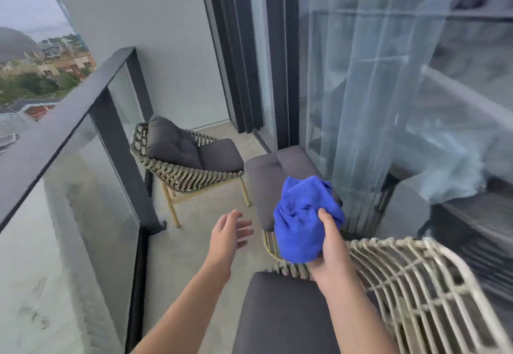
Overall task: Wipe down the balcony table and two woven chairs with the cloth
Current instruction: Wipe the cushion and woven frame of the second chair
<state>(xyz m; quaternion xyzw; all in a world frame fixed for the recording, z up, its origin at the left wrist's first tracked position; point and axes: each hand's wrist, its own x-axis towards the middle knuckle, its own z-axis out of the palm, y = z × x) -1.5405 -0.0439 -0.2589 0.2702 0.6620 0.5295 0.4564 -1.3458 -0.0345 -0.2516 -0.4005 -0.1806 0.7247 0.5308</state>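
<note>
Far woven chair (186, 159) is set by the glass railing (83, 142), its seat faced toward the camera; rigid rope-wrapped frame judged sturdy enough for firm rubbing. Near woven chair (402, 278) lies below the arms, open weave likely to snag fabric. No balcony desk can be made out. Blue cloth (302, 223) is held bunched above the near chair, long axis roughly upright; judged light, soft, limp, best gathered in the palm. Right hand (330, 245) is curled round its lower part. Left hand (230, 231) is spread, empty.
</note>
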